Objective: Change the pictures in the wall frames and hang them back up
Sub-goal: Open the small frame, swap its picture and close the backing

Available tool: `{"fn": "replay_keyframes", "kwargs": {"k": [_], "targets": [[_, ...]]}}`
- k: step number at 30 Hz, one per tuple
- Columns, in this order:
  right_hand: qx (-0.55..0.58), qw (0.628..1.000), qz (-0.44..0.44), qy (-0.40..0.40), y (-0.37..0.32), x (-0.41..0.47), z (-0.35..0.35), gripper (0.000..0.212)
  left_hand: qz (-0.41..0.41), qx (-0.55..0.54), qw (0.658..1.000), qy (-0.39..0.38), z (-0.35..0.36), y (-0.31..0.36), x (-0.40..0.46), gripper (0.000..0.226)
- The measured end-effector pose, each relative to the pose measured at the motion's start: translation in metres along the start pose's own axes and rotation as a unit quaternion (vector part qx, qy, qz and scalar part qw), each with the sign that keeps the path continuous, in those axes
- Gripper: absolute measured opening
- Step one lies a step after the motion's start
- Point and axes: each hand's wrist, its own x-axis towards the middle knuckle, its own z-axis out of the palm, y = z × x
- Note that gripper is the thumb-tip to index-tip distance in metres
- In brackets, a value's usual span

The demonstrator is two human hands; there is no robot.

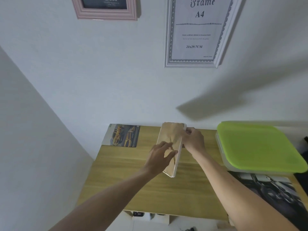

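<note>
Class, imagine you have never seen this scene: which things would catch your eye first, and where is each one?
Probably the bright green lid on a box at the table's right edge, the strongest colour here. Next, the two hands, left and right, holding a small white frame tilted, its brown back showing, above the middle of the wooden table. Above, on the wall, hangs a white frame reading "Frame A4".

Three frames: pink [106,13], white [196,30], held [171,147]; two prints [122,135] [273,190]; one box [260,147]
</note>
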Motion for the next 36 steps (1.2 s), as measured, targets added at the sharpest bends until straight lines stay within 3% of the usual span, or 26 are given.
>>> {"fn": "replay_keyframes", "kwargs": {"k": [8, 16, 19, 29, 32, 36], "targets": [[-0.047, 0.995, -0.036, -0.084, 0.044, 0.02, -0.017, 0.023, -0.183, -0.026, 0.983, 0.0, -0.015, -0.039, 0.037, 0.061], [-0.077, 0.991, -0.02, -0.111, 0.067, 0.05, -0.01, 0.015, -0.204, -0.025, 0.978, 0.029, 0.004, -0.061, 0.047, 0.055], [-0.104, 0.991, -0.041, -0.079, 0.074, 0.049, -0.005, 0.034, -0.218, -0.012, 0.975, 0.038, 0.012, -0.059, 0.046, 0.055], [-0.191, 0.972, -0.102, -0.096, 0.111, 0.054, 0.015, 0.054, -0.291, 0.011, 0.954, 0.067, 0.025, -0.062, 0.036, 0.047], [-0.196, 0.971, -0.088, -0.1, 0.11, 0.058, 0.024, 0.049, -0.327, -0.004, 0.942, 0.068, 0.025, -0.062, 0.035, 0.045], [-0.168, 0.979, -0.005, -0.117, 0.11, 0.069, 0.033, 0.033, -0.378, -0.024, 0.925, 0.034, 0.024, -0.07, 0.04, 0.044]]}}
